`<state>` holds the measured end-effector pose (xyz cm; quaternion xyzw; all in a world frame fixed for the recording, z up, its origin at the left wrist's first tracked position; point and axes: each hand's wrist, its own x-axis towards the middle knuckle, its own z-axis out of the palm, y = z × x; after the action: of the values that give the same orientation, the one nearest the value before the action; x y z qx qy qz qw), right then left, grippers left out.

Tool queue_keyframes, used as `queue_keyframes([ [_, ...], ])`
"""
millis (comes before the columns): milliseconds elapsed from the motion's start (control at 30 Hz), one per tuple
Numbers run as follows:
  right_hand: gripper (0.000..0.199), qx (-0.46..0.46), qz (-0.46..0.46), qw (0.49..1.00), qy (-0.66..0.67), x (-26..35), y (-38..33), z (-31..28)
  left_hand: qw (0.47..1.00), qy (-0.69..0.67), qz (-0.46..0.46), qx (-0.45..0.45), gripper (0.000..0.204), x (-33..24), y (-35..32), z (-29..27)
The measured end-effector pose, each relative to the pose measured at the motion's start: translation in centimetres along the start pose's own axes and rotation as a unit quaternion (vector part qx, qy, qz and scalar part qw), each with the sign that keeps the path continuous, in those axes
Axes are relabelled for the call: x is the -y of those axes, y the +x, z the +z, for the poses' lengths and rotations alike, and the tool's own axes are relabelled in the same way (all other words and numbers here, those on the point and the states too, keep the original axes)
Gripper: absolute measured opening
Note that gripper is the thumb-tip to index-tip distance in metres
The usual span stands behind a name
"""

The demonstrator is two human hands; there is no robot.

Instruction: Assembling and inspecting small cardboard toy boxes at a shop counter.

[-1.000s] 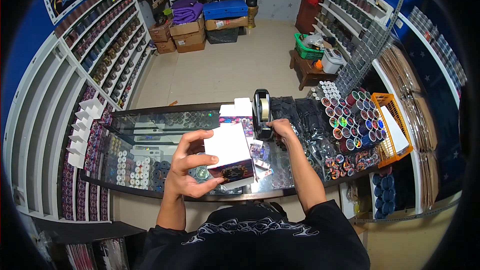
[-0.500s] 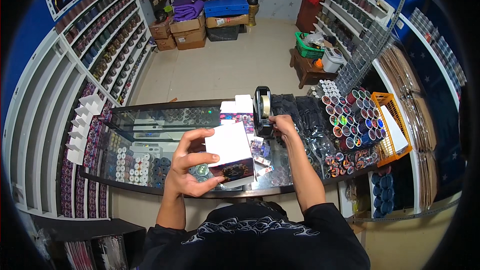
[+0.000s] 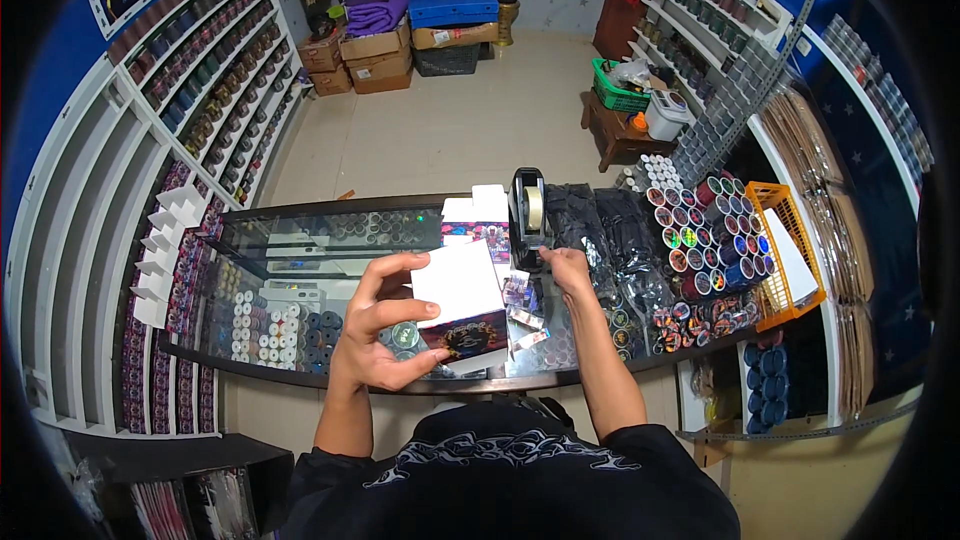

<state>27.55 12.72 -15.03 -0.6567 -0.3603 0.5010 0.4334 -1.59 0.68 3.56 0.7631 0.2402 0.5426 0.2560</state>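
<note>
My left hand point(image 3: 375, 325) holds a small box point(image 3: 460, 302) with a white top and a dark printed side, tilted above the glass counter point(image 3: 300, 240). My right hand point(image 3: 566, 266) reaches forward to the black tape dispenser point(image 3: 527, 212) and its fingers touch the dispenser's front, at the roll of clear tape. Whether they pinch the tape end I cannot tell. More white and printed boxes point(image 3: 478, 218) stand just left of the dispenser. Small printed packets point(image 3: 522, 302) lie on the glass between my hands.
Black plastic bags point(image 3: 610, 230) lie right of the dispenser, then several round tins point(image 3: 705, 230) and an orange basket point(image 3: 790, 240). Shelves of spools point(image 3: 200, 80) line the left wall. Cardboard boxes point(image 3: 375, 55) and a wooden bench point(image 3: 620, 130) stand across the floor.
My right hand has stayed at the tape dispenser, shifting only slightly. My left hand keeps the box in nearly the same place.
</note>
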Motion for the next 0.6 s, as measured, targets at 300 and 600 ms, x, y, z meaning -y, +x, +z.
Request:
queue_keyframes([
  [300,0.021,-0.011,0.028,0.999,0.036,0.2,-2.1,0.5,1.000,0.005,0.002,-0.005,0.049,0.5,0.5,-0.1],
  [600,0.021,-0.044,-0.047,0.998,-0.014,-2.5,-0.7,0.9,1.000,-0.002,-0.006,-0.006,0.048,0.8,0.8,-0.2],
])
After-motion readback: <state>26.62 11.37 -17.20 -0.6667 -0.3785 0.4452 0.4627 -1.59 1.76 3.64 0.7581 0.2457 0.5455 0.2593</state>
